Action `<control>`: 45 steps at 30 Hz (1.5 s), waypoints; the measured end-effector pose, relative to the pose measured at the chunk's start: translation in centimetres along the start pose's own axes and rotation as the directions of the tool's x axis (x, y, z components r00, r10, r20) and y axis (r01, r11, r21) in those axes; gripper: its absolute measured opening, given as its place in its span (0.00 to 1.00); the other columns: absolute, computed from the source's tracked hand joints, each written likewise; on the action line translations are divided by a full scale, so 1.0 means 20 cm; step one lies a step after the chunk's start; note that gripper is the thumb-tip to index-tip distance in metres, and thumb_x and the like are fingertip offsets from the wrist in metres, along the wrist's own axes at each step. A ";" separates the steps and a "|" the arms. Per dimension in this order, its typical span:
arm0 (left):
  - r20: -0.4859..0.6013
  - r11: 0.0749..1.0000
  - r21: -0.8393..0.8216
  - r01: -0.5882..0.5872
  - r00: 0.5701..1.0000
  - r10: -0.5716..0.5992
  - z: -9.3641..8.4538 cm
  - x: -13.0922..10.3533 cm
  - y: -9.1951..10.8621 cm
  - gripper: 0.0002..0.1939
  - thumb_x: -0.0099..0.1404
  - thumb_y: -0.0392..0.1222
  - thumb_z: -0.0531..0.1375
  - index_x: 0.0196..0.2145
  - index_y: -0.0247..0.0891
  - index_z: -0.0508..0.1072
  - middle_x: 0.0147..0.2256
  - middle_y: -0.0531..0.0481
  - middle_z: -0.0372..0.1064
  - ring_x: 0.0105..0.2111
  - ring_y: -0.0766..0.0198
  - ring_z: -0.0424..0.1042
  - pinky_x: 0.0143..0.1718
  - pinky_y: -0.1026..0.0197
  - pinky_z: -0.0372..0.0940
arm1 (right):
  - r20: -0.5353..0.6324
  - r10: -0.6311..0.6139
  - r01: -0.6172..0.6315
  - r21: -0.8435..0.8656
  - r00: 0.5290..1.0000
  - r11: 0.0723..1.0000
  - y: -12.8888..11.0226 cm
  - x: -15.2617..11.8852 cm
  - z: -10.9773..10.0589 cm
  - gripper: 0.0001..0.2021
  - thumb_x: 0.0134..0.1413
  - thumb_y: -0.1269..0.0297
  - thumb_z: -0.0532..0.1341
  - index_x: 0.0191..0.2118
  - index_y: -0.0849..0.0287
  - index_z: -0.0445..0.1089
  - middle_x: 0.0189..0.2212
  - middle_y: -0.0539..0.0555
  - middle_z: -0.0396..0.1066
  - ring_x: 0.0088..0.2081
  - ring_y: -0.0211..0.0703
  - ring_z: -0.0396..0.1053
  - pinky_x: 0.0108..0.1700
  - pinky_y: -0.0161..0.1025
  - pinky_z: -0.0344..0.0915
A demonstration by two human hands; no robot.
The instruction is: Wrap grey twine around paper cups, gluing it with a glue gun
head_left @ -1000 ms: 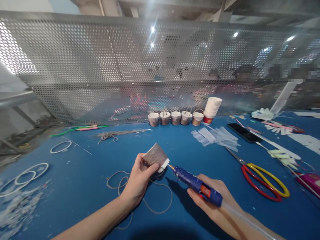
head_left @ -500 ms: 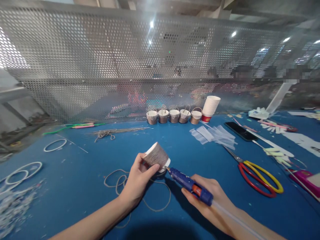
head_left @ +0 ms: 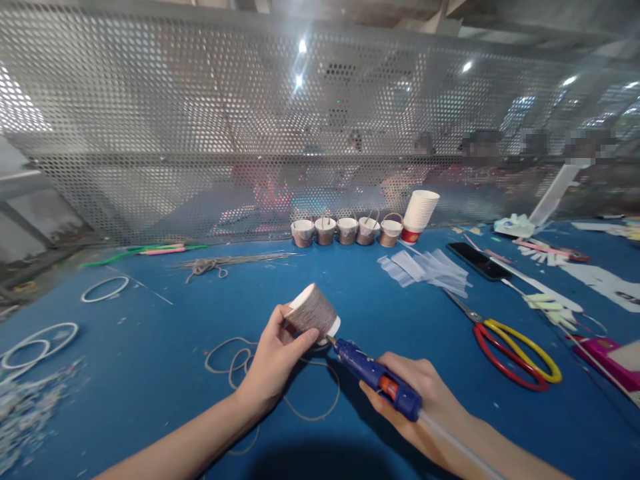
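Note:
My left hand (head_left: 281, 353) is closed around a small paper cup (head_left: 314, 313), tilted on its side, with grey-brown cord wound about its wall and a white band bare at the right end. In my right hand (head_left: 417, 393) is a blue glue gun (head_left: 373, 373) with an orange part and a clear glue stick out of its back. The gun's metal tip is at the cup's lower right edge, touching or very close. Loose grey cord (head_left: 320, 417) loops over the blue table (head_left: 190, 373) under my left hand. My right fingers are partly hidden behind the gun.
Several cord-wrapped cups (head_left: 347, 232) line the mesh screen (head_left: 200, 120) beside stacked paper cups (head_left: 420, 212). Clear strips (head_left: 425, 268), a phone (head_left: 479, 260) and red-yellow scissors (head_left: 515, 353) lie right. White rings (head_left: 43, 347) and a cord bundle (head_left: 205, 267) lie left.
The glue gun's tip has shifted slightly left along the cup's lower edge. The cup stays in nearly the same pose, and the whole view has moved a little.

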State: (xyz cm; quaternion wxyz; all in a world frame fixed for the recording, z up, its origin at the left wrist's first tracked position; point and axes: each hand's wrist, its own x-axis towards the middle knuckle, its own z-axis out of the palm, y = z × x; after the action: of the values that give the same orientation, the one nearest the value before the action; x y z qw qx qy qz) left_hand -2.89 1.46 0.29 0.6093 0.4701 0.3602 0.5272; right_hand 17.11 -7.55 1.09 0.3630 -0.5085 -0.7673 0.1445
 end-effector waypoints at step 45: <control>0.058 0.997 -0.036 0.072 0.996 -0.070 -0.02 0.01 0.00 0.23 0.48 0.42 0.71 0.32 0.39 0.60 0.31 0.55 0.67 0.33 0.67 0.67 0.35 0.64 0.63 | 0.002 0.204 -0.204 0.054 0.979 0.978 -0.06 0.02 -0.07 0.15 0.56 0.61 0.57 0.21 0.56 0.56 0.16 0.43 0.56 0.17 0.32 0.52 0.21 0.31 0.52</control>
State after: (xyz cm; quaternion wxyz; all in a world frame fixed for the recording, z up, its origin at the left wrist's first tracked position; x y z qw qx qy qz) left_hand -3.27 1.78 0.26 0.6464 0.4603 0.3493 0.4983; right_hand 17.24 -7.87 2.99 0.3611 -0.5749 -0.7063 0.2006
